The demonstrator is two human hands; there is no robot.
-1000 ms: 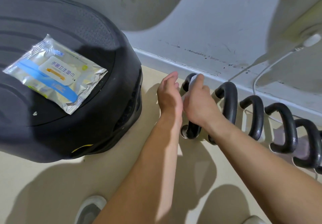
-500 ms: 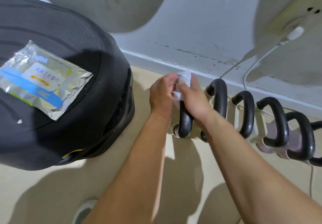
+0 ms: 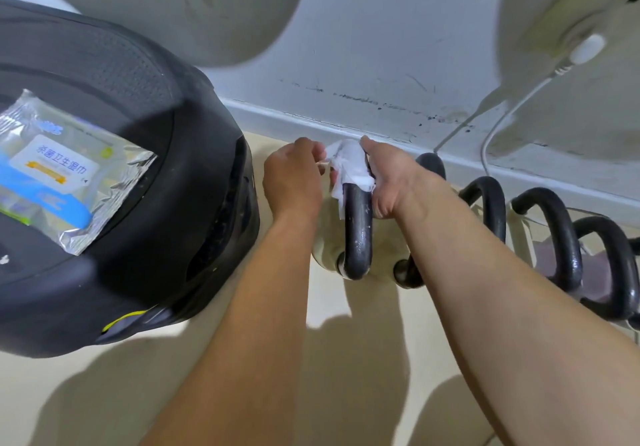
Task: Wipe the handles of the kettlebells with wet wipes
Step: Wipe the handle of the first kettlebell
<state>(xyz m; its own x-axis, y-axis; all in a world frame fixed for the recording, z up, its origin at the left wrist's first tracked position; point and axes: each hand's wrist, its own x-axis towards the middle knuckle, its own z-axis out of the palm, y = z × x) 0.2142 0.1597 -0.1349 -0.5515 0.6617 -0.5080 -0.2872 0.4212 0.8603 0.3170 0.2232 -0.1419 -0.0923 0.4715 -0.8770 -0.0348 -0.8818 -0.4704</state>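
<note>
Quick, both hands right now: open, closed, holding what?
Left hand: closed, pinching the edge of the white wet wipe.
Right hand: closed, gripping that wipe around the leftmost black curved metal kettlebell handle.

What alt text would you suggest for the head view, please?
A right hand wraps a white wet wipe over the top of the leftmost black kettlebell handle while the left hand pinches the wipe's edge. A wipe packet lies on a black rounded object at left.

I see a glossy black metal kettlebell handle (image 3: 358,234), a soft white wipe (image 3: 349,165), and at nine o'clock a crinkled foil pack (image 3: 69,182).
</note>
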